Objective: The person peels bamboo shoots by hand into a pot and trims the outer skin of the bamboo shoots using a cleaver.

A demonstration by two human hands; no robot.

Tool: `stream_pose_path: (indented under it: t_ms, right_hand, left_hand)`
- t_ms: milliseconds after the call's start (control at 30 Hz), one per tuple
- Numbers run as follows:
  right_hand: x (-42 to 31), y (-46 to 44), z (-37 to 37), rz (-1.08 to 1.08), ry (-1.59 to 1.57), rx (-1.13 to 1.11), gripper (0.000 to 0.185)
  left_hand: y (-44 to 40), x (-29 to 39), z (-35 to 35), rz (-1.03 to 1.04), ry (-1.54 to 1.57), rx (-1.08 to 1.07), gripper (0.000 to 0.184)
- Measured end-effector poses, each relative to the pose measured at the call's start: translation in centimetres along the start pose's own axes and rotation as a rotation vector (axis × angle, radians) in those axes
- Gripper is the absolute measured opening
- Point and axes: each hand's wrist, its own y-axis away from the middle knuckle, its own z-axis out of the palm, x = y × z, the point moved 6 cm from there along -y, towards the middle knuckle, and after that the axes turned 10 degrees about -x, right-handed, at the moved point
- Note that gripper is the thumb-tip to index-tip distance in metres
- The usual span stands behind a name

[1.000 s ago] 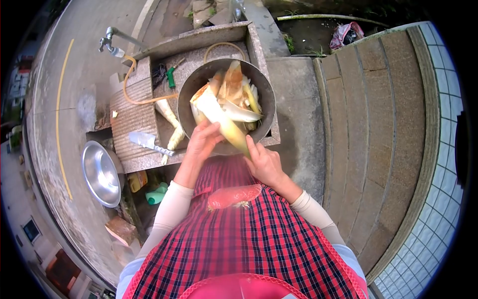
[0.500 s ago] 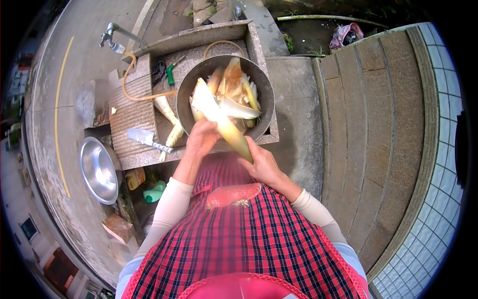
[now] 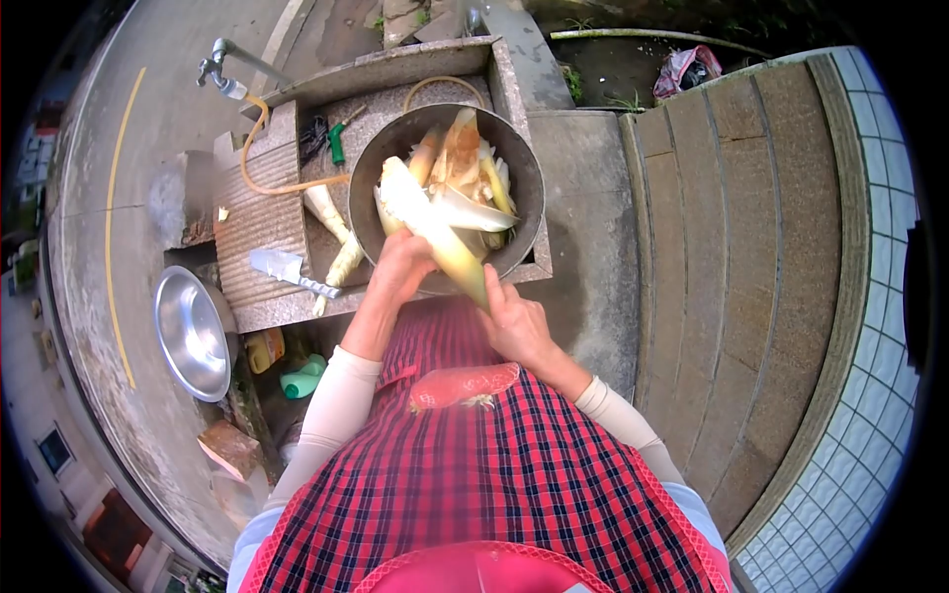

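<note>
My left hand [image 3: 403, 267] is closed around the middle of a pale bamboo shoot [image 3: 435, 232], bright white toward its far end and yellow-green toward me. My right hand [image 3: 516, 324] grips its near end, with the thumb laid along it. The far part of the shoot lies over a large dark pot [image 3: 539, 203]. Inside the pot are several peeled sheaths [image 3: 460, 163] and pale pieces, some brown-tinged. Left of the pot, peeled bamboo shoots [image 3: 345, 259] lie in the stone sink, beside a cleaver [image 3: 287, 267] with a wrapped handle.
A tap [image 3: 219, 74] at the upper left feeds an orange hose [image 3: 259, 178] toward the pot. A green-handled tool [image 3: 338, 143] lies in the sink [image 3: 415, 69]. A metal basin [image 3: 193, 336] stands at the left, near a green bottle [image 3: 303, 378]. Stone steps [image 3: 732, 257] run along the right.
Both hands keep hold of the bamboo shoot. Its near end and my right hand have shifted slightly left, with my right fingers straighter. The pot and the things around it look unchanged.
</note>
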Motion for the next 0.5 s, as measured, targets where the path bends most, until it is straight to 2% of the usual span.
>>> stream_pose_path:
  t_ms: [500]
  right_hand:
    - [-0.08, 0.12, 1.06, -0.010, 0.108, 0.017, 0.062]
  left_hand:
    - [-0.40, -0.82, -0.70, -0.016, -0.019, 0.048, 0.039]
